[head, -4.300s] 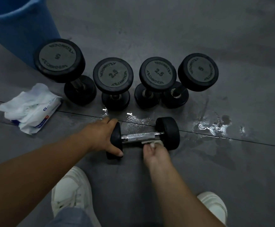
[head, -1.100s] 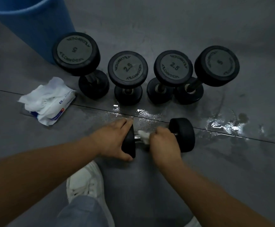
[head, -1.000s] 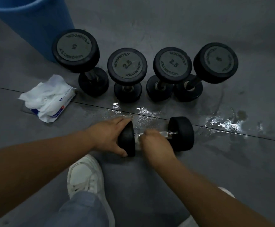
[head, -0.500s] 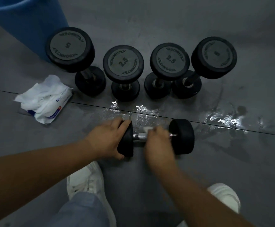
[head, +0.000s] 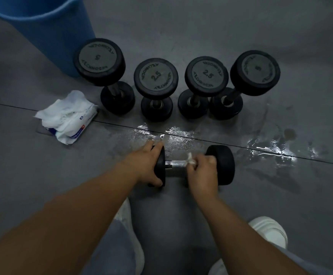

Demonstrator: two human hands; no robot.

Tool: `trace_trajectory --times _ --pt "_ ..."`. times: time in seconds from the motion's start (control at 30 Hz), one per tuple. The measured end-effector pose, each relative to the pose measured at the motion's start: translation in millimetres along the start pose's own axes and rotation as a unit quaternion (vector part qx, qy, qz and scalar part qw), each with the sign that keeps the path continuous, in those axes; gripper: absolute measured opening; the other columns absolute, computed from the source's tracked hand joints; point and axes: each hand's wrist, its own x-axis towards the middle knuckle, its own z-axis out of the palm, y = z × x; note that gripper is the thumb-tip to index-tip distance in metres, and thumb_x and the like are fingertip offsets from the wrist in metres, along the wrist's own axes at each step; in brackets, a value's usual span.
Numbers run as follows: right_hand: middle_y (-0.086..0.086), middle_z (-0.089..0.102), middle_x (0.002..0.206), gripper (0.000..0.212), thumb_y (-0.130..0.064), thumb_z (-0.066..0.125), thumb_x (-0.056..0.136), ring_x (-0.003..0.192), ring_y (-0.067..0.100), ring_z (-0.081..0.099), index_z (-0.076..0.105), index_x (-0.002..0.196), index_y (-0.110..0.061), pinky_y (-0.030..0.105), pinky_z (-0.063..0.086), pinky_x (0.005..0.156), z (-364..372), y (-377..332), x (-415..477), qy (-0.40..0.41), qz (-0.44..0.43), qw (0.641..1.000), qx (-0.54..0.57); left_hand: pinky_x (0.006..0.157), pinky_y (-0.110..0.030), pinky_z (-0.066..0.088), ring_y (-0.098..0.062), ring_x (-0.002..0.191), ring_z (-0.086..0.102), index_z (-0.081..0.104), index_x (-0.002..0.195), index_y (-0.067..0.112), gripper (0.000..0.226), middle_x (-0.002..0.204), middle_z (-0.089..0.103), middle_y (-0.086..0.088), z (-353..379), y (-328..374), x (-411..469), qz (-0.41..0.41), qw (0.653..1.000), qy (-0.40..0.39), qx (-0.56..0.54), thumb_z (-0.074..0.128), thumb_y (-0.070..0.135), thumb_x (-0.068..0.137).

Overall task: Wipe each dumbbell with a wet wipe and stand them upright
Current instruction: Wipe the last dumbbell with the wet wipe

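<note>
Head view, looking down at the floor: one black dumbbell (head: 175, 165) lies on its side on the grey floor (head: 280, 195), just in front of the person's feet, handle running left to right. The left hand (head: 144, 165) is cupped over the dumbbell's left head, fingers curled round its rim, pinning it down. The right hand (head: 202, 174) is closed round the handle close to the right head, with a wet wipe (head: 189, 158) bunched in its grip; a white tuft of it pokes out above the knuckles. The bare metal of the handle shows between the two hands.

Beyond it, across a seam in the floor, a wet patch (head: 181, 133) glistens. Further back four dumbbells stand on end in a row: a 5 (head: 99, 60), a 2.5 (head: 155, 76), another 2.5 (head: 206, 75) and a last one (head: 256, 71) whose number is blurred. An opened pack of wipes (head: 68, 116) lies to their left, and a blue bucket (head: 48, 30) stands behind that. A white shoe (head: 268, 231) shows lower right.
</note>
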Motion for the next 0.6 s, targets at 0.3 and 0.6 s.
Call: trace_trajectory --times 0.3,0.6 --pt "0.006 0.055 0.098 0.014 -0.010 0.052 0.087 0.082 0.023 0.054 0.053 0.100 -0.017 0.030 0.038 0.067 7 -1 -23 -0.063 -0.057 0.996 -0.009 0.118 -0.041 0.019 -0.025 0.149 0.013 0.004 0.154 0.019 0.124 0.160 0.012 -0.005 48 29 -45 -0.057 0.983 0.164 0.062 0.081 0.051 0.063" --pt "0.012 0.053 0.108 0.023 -0.007 0.056 0.087 0.090 0.023 0.057 0.065 0.108 -0.011 0.021 0.040 0.081 13 7 -24 -0.091 -0.065 0.994 -0.008 0.112 -0.042 0.028 -0.030 0.143 0.023 -0.005 0.155 0.023 0.113 0.162 -0.003 -0.007 64 47 -52 -0.105 0.979 0.175 -0.018 0.075 0.034 0.076"
